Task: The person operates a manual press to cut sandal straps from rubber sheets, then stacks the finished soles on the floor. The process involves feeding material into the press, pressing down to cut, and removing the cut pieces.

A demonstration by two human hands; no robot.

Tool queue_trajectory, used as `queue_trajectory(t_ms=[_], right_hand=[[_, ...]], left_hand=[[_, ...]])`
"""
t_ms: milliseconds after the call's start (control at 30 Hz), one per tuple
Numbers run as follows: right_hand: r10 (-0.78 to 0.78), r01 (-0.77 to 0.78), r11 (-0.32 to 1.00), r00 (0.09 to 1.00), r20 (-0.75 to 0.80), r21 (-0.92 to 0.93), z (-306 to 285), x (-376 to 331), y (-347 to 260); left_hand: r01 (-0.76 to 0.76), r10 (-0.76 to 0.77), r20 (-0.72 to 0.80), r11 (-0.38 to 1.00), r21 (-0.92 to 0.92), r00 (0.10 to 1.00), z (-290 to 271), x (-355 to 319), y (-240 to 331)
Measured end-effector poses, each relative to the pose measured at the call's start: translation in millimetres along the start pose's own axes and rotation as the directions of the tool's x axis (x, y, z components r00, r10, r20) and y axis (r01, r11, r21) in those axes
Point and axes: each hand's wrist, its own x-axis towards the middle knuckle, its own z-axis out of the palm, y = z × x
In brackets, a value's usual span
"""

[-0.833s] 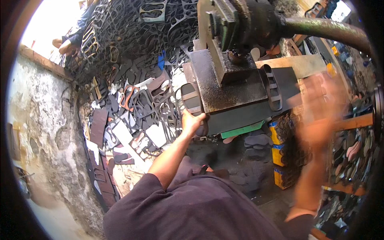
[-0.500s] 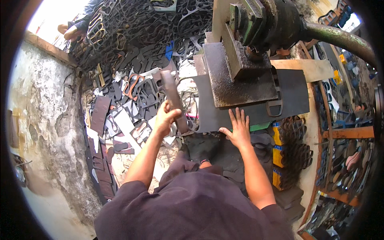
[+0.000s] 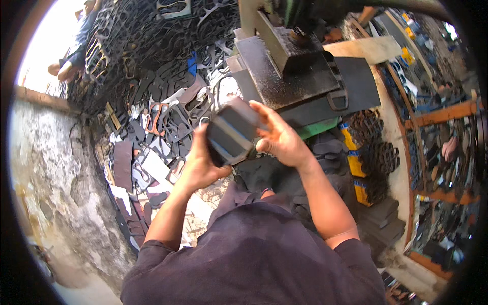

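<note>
Between my hands, in front of the press, is a blurred shoe-sole cutting die (image 3: 231,133), a dark metal band with a crossbar and dark inside. My left hand (image 3: 199,165) grips its left side, thumb and fingers round the rim. At its right edge, the curled fingers of my right hand (image 3: 284,140) close on the rim, partly smeared by motion. Beyond them, a black sheet (image 3: 358,76) lies under the flat steel plate of the press (image 3: 284,71). Another cutting die (image 3: 337,100) stands on that sheet, partly covered by the plate.
Cut scraps (image 3: 157,127) litter the floor at left, with a heap of dark offcuts (image 3: 147,40) behind. Yellow-sided stacks of dark cut pieces (image 3: 356,162) stand at right, near wooden shelves (image 3: 442,116). A stained wall (image 3: 56,168) bounds the left. Another person's arm (image 3: 65,70) shows far left.
My right hand has left the black sheet and come to the cutting die. My left hand has turned the die from edge-on to face-up. The view has shifted.
</note>
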Motion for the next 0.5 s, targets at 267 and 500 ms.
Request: queue_trajectory(t_ms=[267,500], right_hand=[[0.003,-0.366,0.811,0.783,-0.623,-0.457,2,-58,82],[0.421,-0.353,0.907,0.751,-0.508,0.229,-38,-133,108]], left_hand=[[-0.315,0.329,-0.038,0.926,0.209,0.944,162,44,-29],[-0.527,0.494,0.184,0.796,0.298,0.850,200,29,-56]])
